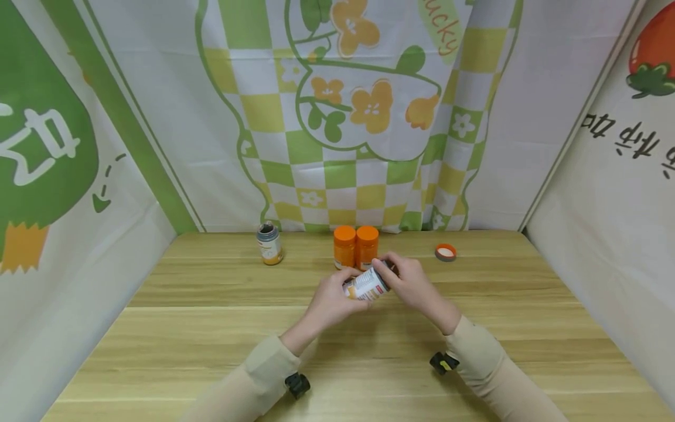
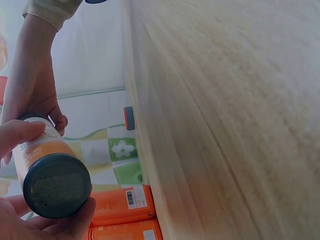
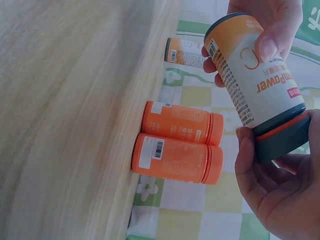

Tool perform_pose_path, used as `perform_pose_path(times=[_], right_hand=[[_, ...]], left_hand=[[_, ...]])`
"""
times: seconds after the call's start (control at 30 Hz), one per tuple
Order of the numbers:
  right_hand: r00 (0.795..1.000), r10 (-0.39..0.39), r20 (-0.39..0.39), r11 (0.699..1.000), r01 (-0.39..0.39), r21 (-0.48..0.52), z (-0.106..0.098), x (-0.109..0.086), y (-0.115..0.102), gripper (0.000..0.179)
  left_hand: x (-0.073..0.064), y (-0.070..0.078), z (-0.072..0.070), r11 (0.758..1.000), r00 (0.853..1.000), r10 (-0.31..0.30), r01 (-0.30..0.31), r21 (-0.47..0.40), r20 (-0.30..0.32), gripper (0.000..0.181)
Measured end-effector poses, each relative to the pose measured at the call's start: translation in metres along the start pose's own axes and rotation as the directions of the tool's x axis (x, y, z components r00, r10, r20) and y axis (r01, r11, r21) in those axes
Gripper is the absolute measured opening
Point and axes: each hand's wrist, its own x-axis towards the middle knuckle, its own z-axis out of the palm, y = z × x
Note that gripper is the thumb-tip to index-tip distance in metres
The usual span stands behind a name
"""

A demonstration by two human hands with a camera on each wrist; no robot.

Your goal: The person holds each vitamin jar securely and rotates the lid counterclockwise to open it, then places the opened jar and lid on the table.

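Up off the table, a supplement bottle (image 1: 364, 285) with a white and orange label is tilted between both hands. My left hand (image 1: 328, 300) grips its body, thumb on one side and fingers around the other. At the opposite end, my right hand (image 1: 413, 286) holds the dark grey cap (image 3: 282, 138) between thumb and fingers. An orange band shows where that cap meets the bottle. The dark round base (image 2: 57, 185) faces the left wrist camera.
Two orange jars (image 1: 345, 246) with orange lids stand side by side behind the hands. A similar white-and-orange bottle (image 1: 270, 245) stands uncapped at the back left. A loose cap (image 1: 445, 252) lies inside up at the back right. Printed cloth hangs behind the table.
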Motion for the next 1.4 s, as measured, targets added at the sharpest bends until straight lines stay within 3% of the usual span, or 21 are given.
perform_pose_path(times=[0.13,0.33,0.67,0.97,1.4], right_hand=[[1.0,0.027,0.002,0.999,-0.027,-0.022,0.0,0.001,-0.002,0.035],[0.991,0.128,0.03,0.992,-0.128,-0.021,0.001,0.002,-0.007,0.038],[0.982,0.187,-0.03,0.98,-0.189,-0.058,0.004,0.002,-0.012,0.033],[0.993,0.088,-0.08,0.984,-0.099,-0.15,0.006,0.003,-0.014,0.031],[0.991,-0.08,-0.106,0.978,0.057,-0.202,0.008,-0.003,-0.009,0.021]], left_hand=[[0.0,0.0,0.001,1.0,1.0,0.0,0.0,0.005,0.003,0.049],[0.0,0.001,0.001,1.0,1.0,0.016,-0.016,0.02,0.008,0.05],[0.002,0.0,0.005,0.988,0.998,0.068,-0.067,0.137,-0.004,0.052],[0.0,0.004,0.007,0.965,0.992,0.124,-0.113,0.237,-0.035,0.051],[-0.001,0.003,0.007,0.972,0.992,0.102,-0.083,0.218,-0.076,0.05]])
